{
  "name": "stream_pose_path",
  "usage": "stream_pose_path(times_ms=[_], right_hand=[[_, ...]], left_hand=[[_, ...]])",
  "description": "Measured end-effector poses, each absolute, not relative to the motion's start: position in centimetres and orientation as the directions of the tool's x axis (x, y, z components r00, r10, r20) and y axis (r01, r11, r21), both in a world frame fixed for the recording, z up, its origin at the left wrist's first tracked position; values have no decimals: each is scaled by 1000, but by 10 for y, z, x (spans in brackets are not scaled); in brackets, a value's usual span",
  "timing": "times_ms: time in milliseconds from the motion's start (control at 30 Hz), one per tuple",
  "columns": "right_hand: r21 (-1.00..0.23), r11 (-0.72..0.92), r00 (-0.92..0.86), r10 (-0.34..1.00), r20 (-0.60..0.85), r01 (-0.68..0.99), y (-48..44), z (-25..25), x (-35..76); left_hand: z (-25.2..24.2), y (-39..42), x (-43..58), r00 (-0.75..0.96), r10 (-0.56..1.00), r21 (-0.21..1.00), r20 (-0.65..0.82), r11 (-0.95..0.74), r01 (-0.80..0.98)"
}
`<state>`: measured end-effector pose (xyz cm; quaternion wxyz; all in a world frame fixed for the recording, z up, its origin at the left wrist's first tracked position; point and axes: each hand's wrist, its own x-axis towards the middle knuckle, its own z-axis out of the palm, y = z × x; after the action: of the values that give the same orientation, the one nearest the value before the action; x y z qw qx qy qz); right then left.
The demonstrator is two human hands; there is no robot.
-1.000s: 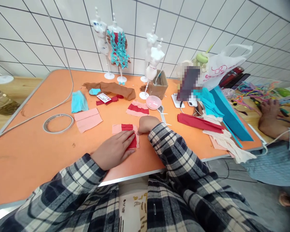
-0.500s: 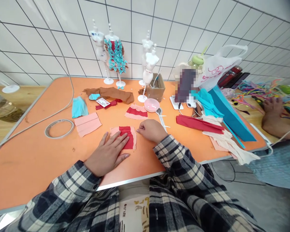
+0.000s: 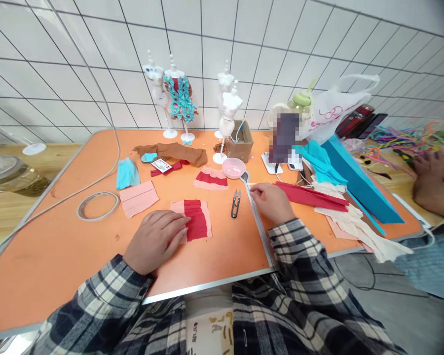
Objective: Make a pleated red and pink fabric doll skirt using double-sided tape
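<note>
My left hand (image 3: 155, 239) bends its fingers over the left edge of a pink and red fabric piece (image 3: 200, 222), thumb and fingertips together on it. The piece lies flat, its left part hidden by the hand. My right hand (image 3: 274, 202) is at the grey seam in the table, fingers pinched together; what they hold, if anything, is too small to make out. A thin white stick (image 3: 252, 184) lies by its fingertips. Black-handled thread snips (image 3: 236, 203) lie between the hands. Behind them is another pink and red piece (image 3: 210, 178).
A pink bowl (image 3: 234, 168) and several white dress forms (image 3: 230, 108) stand behind. Left are a tape roll (image 3: 98, 206), pink cloth (image 3: 139, 198) and blue cloth (image 3: 128, 173). Red cloth (image 3: 311, 196) lies right. A co-worker's hand (image 3: 431, 167) is at far right.
My right hand has moved right, away from the fabric piece, and the thread snips now show on the table. My left hand's flat fingers have drawn back and curled at the piece's left edge.
</note>
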<state>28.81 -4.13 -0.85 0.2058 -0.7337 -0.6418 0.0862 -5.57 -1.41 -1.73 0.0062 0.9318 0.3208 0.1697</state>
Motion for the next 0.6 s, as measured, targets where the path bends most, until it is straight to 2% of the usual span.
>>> stream_pose_path(times_ms=[100, 233, 367, 467, 533, 600], right_hand=[[-357, -221, 250, 968, 35, 908, -52, -12, 330], [-371, -223, 233, 972, -18, 901, -60, -27, 346], [-418, -188, 206, 979, -2, 889, -53, -35, 332], [-438, -181, 199, 980, -4, 881, -46, -35, 320], [-418, -204, 219, 976, -14, 885, -42, -34, 315], [-393, -240, 248, 968, -32, 888, -40, -33, 312]], left_hand=[[-18, -4, -54, 752, 626, 130, 209, -780, 613], [-14, 16, -34, 778, 622, 123, 91, -782, 611], [2, 31, -8, 757, 625, 119, 193, -780, 614], [7, 36, 0, 706, 646, 172, 289, -761, 626], [4, 38, -2, 698, 653, 213, 293, -757, 618], [-2, 39, -6, 760, 607, 236, 231, -793, 561]])
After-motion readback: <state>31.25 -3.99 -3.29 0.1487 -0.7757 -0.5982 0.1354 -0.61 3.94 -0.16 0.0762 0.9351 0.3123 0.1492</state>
